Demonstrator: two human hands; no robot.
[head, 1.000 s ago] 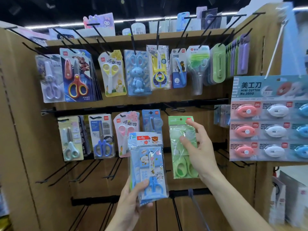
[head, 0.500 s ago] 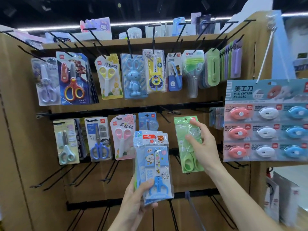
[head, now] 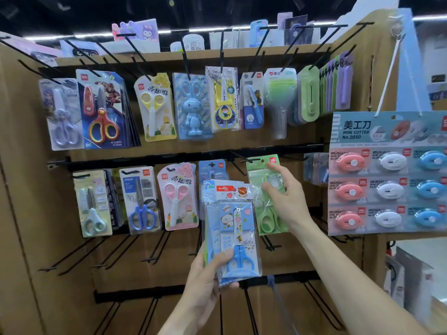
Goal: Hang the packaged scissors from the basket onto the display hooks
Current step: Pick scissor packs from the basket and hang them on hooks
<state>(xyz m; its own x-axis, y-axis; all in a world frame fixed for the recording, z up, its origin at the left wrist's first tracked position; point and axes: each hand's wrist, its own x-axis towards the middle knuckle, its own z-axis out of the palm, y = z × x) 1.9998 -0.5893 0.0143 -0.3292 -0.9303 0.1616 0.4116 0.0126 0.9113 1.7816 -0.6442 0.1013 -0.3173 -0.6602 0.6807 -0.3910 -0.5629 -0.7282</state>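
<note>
A stack of blue scissors packs (head: 232,234), whose front card reads "Wow!", is gripped at its lower edge by the left hand (head: 205,280) in front of the wooden display rack (head: 21,189), while a green scissors pack (head: 264,197) with a red corner logo is pinched by the right hand (head: 285,197) just under a middle-row hook (head: 250,161). At the right, a card (head: 387,172) printed "MINI CUTTER No.2050" is hung, on which three rows of pink, white and blue cutters are carried.
</note>
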